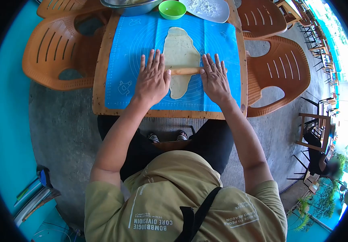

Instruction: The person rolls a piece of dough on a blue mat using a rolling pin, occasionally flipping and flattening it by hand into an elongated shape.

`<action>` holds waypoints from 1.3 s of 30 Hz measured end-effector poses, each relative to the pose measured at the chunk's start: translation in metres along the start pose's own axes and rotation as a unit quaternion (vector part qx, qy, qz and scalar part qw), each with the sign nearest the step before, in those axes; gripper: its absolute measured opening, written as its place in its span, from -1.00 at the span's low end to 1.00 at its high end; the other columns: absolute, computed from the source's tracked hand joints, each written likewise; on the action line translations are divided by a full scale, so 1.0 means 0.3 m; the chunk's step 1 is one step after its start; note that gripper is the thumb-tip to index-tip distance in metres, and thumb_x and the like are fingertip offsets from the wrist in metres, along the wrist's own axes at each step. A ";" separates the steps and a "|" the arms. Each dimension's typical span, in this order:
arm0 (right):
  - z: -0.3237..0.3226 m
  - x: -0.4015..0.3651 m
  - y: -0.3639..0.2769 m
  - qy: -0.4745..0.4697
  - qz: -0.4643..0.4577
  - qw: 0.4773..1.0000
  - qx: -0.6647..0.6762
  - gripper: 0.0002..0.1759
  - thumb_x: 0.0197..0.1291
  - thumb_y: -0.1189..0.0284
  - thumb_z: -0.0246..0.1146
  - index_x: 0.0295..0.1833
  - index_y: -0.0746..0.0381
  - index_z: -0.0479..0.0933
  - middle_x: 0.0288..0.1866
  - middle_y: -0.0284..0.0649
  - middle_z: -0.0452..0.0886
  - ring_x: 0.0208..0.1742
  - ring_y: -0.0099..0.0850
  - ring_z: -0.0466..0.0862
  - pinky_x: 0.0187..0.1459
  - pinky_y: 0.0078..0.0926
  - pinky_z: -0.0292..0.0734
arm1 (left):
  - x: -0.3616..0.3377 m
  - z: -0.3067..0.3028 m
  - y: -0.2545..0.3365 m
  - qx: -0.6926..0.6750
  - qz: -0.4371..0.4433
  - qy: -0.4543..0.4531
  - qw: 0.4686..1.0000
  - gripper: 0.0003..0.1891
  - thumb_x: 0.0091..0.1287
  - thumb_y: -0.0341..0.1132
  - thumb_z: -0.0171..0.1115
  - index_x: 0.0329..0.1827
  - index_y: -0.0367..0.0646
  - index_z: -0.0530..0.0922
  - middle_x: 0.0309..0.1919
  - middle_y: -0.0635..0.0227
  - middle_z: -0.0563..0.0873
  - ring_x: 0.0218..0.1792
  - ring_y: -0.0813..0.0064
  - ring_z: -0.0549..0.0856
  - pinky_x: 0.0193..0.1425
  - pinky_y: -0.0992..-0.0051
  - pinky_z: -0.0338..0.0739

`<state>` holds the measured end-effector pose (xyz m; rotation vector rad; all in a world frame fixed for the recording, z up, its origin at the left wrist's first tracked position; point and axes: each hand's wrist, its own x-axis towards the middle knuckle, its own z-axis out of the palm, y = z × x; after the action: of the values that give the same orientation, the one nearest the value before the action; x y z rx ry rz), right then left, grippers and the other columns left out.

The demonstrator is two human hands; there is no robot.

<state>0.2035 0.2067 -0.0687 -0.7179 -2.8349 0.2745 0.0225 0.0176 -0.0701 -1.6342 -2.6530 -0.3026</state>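
A long, flattened sheet of pale dough [181,50] lies lengthwise on a blue baking mat [123,48]. Across its lower part rests a wooden rolling pin [185,71]. My left hand [153,80] lies flat over the pin's left end, fingers stretched forward and slightly apart. Over the right end is my right hand [216,80], also flat with its fingers spread. Both palms hide the pin's ends; only its middle shows between my thumbs, on top of the dough.
At the table's far edge stand a metal bowl [135,9], a green bowl [172,9] and a white plate [218,15] of flour. Brown plastic chairs [41,48] flank the wooden table [101,90]. Another person [317,155] sits far off at the right.
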 end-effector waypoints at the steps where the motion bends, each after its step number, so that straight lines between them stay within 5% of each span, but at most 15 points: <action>1: -0.005 -0.008 -0.001 0.000 0.000 1.000 0.000 -0.32 0.75 0.09 -0.19 0.75 0.25 0.19 0.78 0.02 0.23 0.84 0.06 0.00 0.80 0.10 -0.21 | -0.009 -0.003 0.004 0.000 0.003 -0.003 1.000 -0.28 0.77 0.01 -0.38 0.76 -0.42 0.09 0.80 -0.05 0.04 0.83 0.11 -0.10 0.87 0.02 -0.35; 22: -0.079 -0.229 -0.028 0.054 -0.036 0.998 -0.022 -0.40 0.59 0.35 0.17 0.65 0.24 0.39 0.67 -0.04 0.44 0.74 0.05 0.29 0.74 0.18 0.03 | -0.264 -0.063 0.114 -0.050 0.071 0.014 0.996 -0.27 0.71 -0.09 -0.13 0.75 -0.44 0.06 0.78 -0.08 0.08 0.81 0.09 -0.01 0.88 0.03 -0.24; 29: -0.090 -0.234 -0.012 0.099 -0.047 0.994 -0.028 -0.63 0.48 0.42 0.29 0.34 0.14 0.63 0.40 -0.20 0.67 0.54 -0.09 0.56 0.67 0.21 0.17 | -0.325 -0.085 0.137 -0.067 0.076 0.011 0.995 -0.28 0.69 -0.11 -0.05 0.75 -0.42 0.10 0.77 -0.06 0.14 0.81 0.14 0.04 0.88 0.03 -0.21; 32: -0.117 -0.220 -0.012 0.093 -0.058 0.994 -0.019 -0.63 0.41 0.43 0.34 0.30 0.11 0.64 0.31 -0.25 0.68 0.45 -0.16 0.60 0.65 0.23 0.19 | -0.331 -0.080 0.125 -0.085 0.080 0.027 0.993 -0.35 0.68 -0.15 0.00 0.69 -0.41 0.24 0.70 -0.03 0.30 0.76 0.12 0.18 0.87 0.02 -0.15; 34: -0.129 -0.216 0.002 0.074 -0.060 0.995 -0.016 -0.61 0.39 0.45 0.36 0.31 0.10 0.64 0.26 -0.26 0.69 0.39 -0.19 0.62 0.64 0.23 0.20 | -0.312 -0.073 0.103 -0.083 0.079 0.069 0.991 -0.48 0.65 -0.23 0.13 0.57 -0.33 0.45 0.46 0.07 0.59 0.56 0.12 0.49 0.75 0.05 0.14; 35: -0.126 -0.211 0.022 0.065 -0.088 0.994 -0.015 -0.61 0.38 0.47 0.36 0.30 0.10 0.64 0.20 -0.26 0.68 0.35 -0.20 0.63 0.63 0.22 0.22 | -0.301 -0.073 0.091 -0.083 0.077 0.071 0.991 -0.48 0.65 -0.23 0.13 0.57 -0.33 0.45 0.46 0.07 0.59 0.56 0.12 0.49 0.75 0.05 0.14; 38: -0.142 -0.183 0.037 0.060 -0.130 0.990 -0.005 -0.61 0.36 0.48 0.37 0.28 0.11 0.65 0.11 -0.25 0.65 0.29 -0.20 0.64 0.58 0.15 0.30 | -0.266 -0.070 0.057 -0.131 0.076 0.117 0.982 -0.63 0.50 -0.37 0.34 0.34 -0.20 0.64 0.03 0.26 0.67 0.14 0.23 0.63 0.34 0.14 0.42; 39: -0.151 -0.168 0.037 0.065 -0.140 0.988 0.003 -0.62 0.35 0.49 0.37 0.27 0.11 0.66 0.08 -0.23 0.64 0.26 -0.19 0.64 0.54 0.10 0.35 | -0.253 -0.087 0.053 -0.129 0.076 0.119 0.981 -0.63 0.50 -0.37 0.34 0.34 -0.20 0.64 0.03 0.26 0.67 0.14 0.23 0.63 0.34 0.14 0.42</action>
<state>0.2629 0.1977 -0.0353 -0.3147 -2.7625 0.1841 0.0688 -0.0471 -0.0503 -1.7283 -2.3772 -0.8130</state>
